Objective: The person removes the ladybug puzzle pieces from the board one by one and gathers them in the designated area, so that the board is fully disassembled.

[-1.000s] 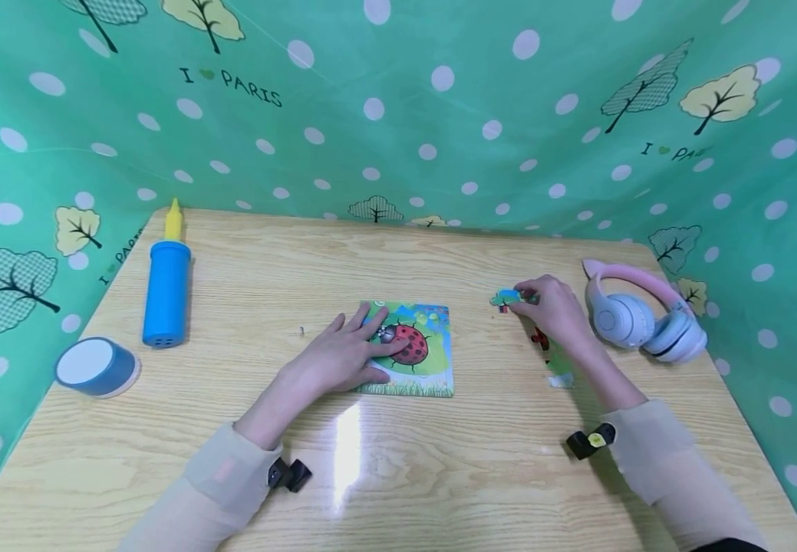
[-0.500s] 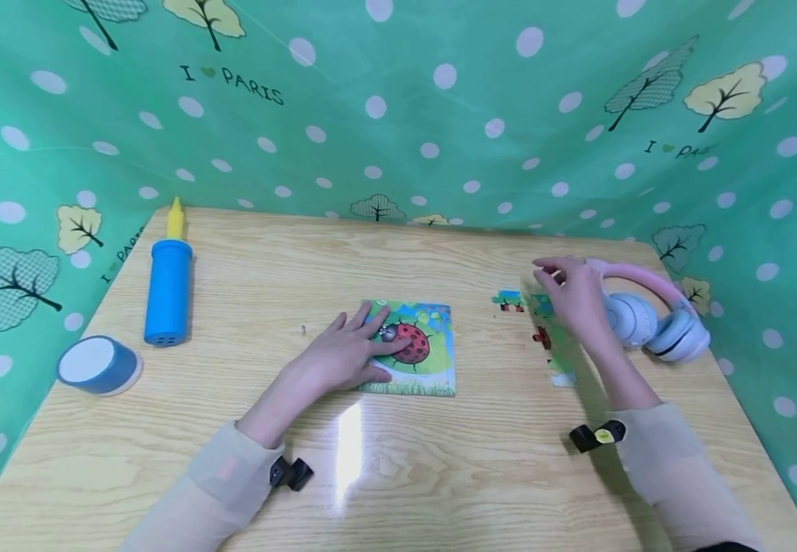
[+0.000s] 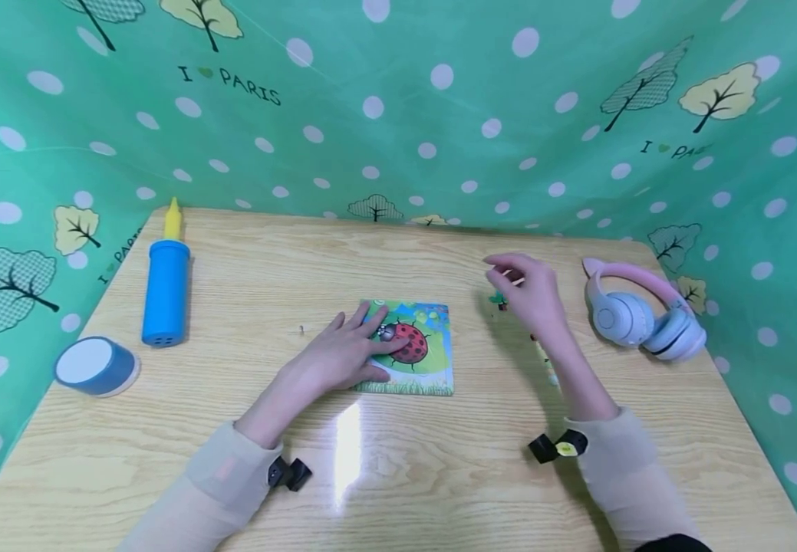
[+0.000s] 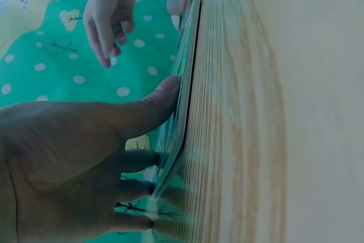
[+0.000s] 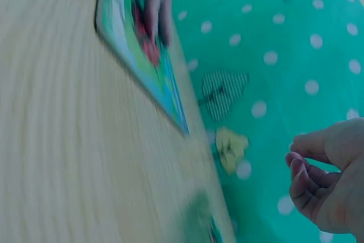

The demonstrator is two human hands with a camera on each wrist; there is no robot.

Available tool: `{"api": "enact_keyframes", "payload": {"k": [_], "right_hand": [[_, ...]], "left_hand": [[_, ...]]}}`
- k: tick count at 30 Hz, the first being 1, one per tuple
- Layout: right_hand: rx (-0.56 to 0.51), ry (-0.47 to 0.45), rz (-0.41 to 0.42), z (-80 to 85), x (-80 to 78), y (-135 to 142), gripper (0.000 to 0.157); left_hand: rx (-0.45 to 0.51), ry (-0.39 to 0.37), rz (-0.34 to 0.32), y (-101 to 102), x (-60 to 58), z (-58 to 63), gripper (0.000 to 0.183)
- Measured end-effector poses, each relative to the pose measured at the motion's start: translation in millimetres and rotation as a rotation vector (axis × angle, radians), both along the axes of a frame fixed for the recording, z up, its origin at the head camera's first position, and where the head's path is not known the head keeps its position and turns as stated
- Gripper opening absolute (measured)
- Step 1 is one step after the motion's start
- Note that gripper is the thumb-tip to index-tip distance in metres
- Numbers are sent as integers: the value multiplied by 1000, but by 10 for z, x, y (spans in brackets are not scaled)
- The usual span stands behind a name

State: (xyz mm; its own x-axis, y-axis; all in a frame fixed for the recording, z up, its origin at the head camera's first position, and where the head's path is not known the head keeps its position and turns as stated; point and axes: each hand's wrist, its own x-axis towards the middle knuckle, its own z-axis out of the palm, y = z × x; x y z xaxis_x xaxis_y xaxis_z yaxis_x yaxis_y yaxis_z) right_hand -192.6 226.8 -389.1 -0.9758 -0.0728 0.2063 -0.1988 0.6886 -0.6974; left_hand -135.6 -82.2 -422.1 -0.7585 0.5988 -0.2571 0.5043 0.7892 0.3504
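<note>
Left hand (image 3: 339, 354), fingers spread, resting on ladybug board (image 3: 423, 351) on tabletop (image 3: 398, 475); right hand (image 3: 528, 291), fingers loosely bent, seemingly empty, hovering near puzzle pieces (image 3: 498, 298). Step apparently being piece-choosing; next move probably calling for precise pinch.

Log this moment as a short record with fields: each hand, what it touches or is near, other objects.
Left hand: resting on the ladybug board, fingers spread
Right hand: raised, fingers bent, no held object visible
Near right hand: small picture pieces, partly hidden by it in the head view
Right side: cat-ear headphones
Left side: blue pump with yellow tip; blue-and-white round object
Surface: wood-grain table
Backdrop: green dotted cloth
</note>
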Motion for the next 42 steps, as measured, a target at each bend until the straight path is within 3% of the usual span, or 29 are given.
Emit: {"api": "enact_keyframes", "payload": {"k": [9, 21, 26, 31, 42], "right_hand": [[-43, -85, 129, -137, 98, -471, 28], [33, -292, 318, -345, 194, -693, 45], [119, -335, 373, -373, 232, -778, 49], [191, -325, 382, -394, 267, -823, 50], [214, -317, 343, -418, 285, -878, 58]], "left_hand": [[22, 44, 13, 41, -14, -2, 73], [-24, 68, 36, 50, -34, -14, 91], [-40, 71, 34, 36, -23, -4, 92], [-38, 61, 39, 28, -11, -2, 92], [-51, 64, 36, 5, -22, -23, 93]]}}
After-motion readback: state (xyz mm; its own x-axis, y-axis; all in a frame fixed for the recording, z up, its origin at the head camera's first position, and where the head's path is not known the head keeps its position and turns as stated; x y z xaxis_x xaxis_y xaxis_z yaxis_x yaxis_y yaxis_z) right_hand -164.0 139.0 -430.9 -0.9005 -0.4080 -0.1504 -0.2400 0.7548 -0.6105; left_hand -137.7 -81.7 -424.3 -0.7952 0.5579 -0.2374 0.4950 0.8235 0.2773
